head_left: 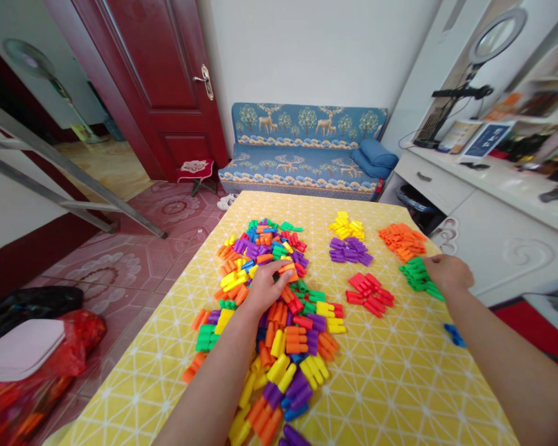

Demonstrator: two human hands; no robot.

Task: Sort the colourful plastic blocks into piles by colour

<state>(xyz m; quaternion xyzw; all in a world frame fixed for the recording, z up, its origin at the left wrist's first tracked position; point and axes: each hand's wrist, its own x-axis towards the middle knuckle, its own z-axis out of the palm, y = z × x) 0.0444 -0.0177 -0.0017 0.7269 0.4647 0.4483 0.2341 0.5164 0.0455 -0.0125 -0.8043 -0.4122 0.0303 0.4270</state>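
Note:
My left hand (267,285) is closed on an orange plastic building piece (287,270) over a large mixed pile of coloured pieces (302,322). At the right of the table my right hand (449,272) has its fingers bent down at the green pile (417,274); the fingertips are partly hidden, so whether they grip a piece does not show. Around it lie an orange pile (402,240), a red pile (369,293), a purple pile (350,250) and a yellow pile (347,226). Some blue pieces (454,334) sit near my right forearm.
A yellow patterned cloth covers the table (390,384). Beyond its far edge stands a blue sofa (302,155). A white cabinet (488,217) flanks the right side. On the left floor are a metal ladder (88,179) and a red plastic bag (86,334).

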